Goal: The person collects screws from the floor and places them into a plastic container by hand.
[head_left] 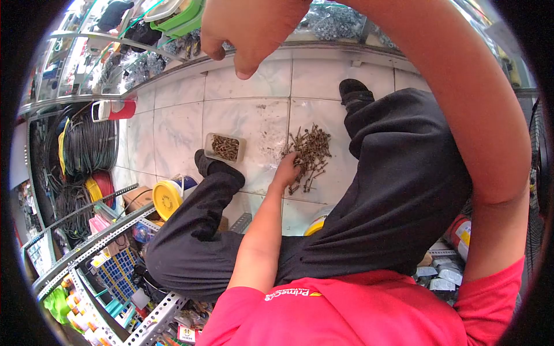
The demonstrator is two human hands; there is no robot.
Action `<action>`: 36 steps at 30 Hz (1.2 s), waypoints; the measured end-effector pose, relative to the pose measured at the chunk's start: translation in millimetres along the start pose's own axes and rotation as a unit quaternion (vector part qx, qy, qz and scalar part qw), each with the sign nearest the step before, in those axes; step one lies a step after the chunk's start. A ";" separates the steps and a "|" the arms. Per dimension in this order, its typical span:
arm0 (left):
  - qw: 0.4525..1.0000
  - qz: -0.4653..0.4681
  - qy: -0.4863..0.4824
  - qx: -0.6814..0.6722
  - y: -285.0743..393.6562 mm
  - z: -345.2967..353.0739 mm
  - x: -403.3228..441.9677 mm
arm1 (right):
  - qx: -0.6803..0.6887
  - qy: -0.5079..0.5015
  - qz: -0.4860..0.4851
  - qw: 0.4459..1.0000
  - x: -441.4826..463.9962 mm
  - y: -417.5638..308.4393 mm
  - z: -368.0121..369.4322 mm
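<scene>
My left hand [287, 169] reaches down to the near left edge of a loose pile of rusty brown screws [312, 149] on the floor. Its fingers are curled in among the screws, and their tips are partly hidden. Left of the pile, close to my shoe, stands a small clear plastic tub [240, 149] holding similar screws [225, 147]. Raised close to the camera, my right hand [254, 34] is cut off by the top edge. Two of its fingertips show, bent downward and apart, with nothing visible between them.
Glass shelves with bagged hardware [332, 23] and a green container [179, 20] line the far side. A red-and-white container [114, 109] lies by cable coils [89, 147]. A yellow-lidded bucket [167, 199] and a metal rack [86, 259] are at left. My legs frame the tiled floor [242, 115].
</scene>
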State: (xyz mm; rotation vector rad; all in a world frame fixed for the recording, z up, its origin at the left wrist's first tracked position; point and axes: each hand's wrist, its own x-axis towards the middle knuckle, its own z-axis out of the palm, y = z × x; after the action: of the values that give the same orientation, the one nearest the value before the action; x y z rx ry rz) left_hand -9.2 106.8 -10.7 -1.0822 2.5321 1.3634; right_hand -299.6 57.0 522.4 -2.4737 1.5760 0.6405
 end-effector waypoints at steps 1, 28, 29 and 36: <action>0.999 -0.016 0.000 -0.036 -2.2 -3.4 2.1 | -0.004 0.004 0.029 1.000 -2.1 -8.3 0.9; 0.787 -0.216 -0.077 -0.573 35.6 -79.0 17.7 | -0.015 0.007 0.028 0.999 -3.6 -7.3 0.8; 0.777 -0.209 -0.073 -0.589 34.0 -78.6 17.4 | -0.015 0.009 0.040 0.999 -4.3 -10.0 1.1; 0.626 -0.087 -0.131 -0.764 3.3 -77.7 20.1 | -0.017 0.016 0.054 0.998 -3.8 -11.2 2.2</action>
State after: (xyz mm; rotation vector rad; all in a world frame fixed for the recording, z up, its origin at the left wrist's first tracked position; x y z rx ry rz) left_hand -6.4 38.2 31.2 -0.8741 0.4761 3.1921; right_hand -291.6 65.9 520.8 -2.4472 1.7352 0.6505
